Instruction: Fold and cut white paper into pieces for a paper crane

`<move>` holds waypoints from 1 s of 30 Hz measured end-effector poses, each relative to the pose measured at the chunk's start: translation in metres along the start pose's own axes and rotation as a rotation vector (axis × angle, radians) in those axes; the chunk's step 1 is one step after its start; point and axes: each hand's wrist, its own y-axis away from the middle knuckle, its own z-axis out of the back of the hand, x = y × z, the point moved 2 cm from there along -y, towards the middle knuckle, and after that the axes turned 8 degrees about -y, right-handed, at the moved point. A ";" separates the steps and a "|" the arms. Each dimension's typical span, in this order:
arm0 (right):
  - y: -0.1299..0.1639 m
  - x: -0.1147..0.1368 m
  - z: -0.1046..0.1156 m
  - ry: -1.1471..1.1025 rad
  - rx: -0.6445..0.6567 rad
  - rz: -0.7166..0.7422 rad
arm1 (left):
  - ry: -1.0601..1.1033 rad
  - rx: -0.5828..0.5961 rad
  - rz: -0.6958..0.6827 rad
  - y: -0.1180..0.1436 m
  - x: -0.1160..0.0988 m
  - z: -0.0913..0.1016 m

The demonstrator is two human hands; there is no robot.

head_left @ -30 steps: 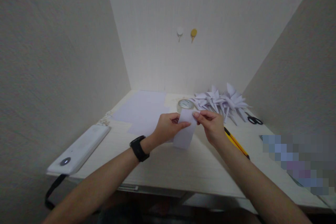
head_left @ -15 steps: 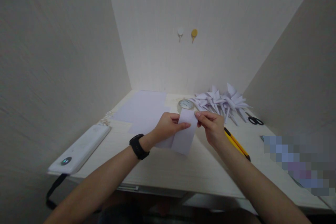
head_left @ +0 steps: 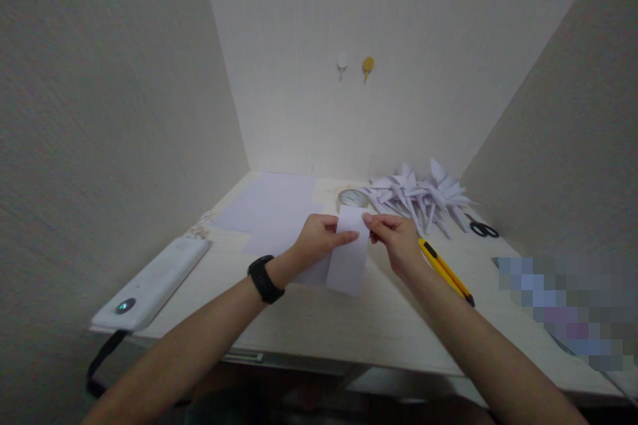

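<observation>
Roughly, by label:
Paper strip: one narrow white paper strip (head_left: 350,252) held upright just above the middle of the table (head_left: 349,325).
Left hand: the left hand (head_left: 319,240) pinches the strip's upper left edge between thumb and fingers, closed on it.
Right hand: the right hand (head_left: 396,242) pinches the upper right corner the same way.
Sheets: flat paper sheets (head_left: 272,209) lie far left; count unclear.
Folded shapes: a pile of folded paper shapes (head_left: 423,194) far right; too many to count.
Tools: one tape roll (head_left: 352,198), one yellow knife (head_left: 446,271), one pair of scissors (head_left: 483,229).
Left edge: one white device (head_left: 152,283).
</observation>
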 end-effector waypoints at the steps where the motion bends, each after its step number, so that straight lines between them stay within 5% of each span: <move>1: 0.000 0.000 0.000 0.000 -0.006 0.002 | 0.020 0.014 0.014 0.000 0.000 0.000; 8: -0.002 -0.004 0.001 -0.037 0.030 -0.091 | 0.082 0.018 0.065 0.000 0.004 0.000; 24: 0.000 -0.003 0.000 -0.159 -0.085 -0.031 | 0.065 0.011 0.111 0.003 -0.007 -0.003; 30: -0.001 -0.009 -0.001 -0.052 0.001 -0.077 | -0.045 -0.108 0.041 0.002 -0.007 0.002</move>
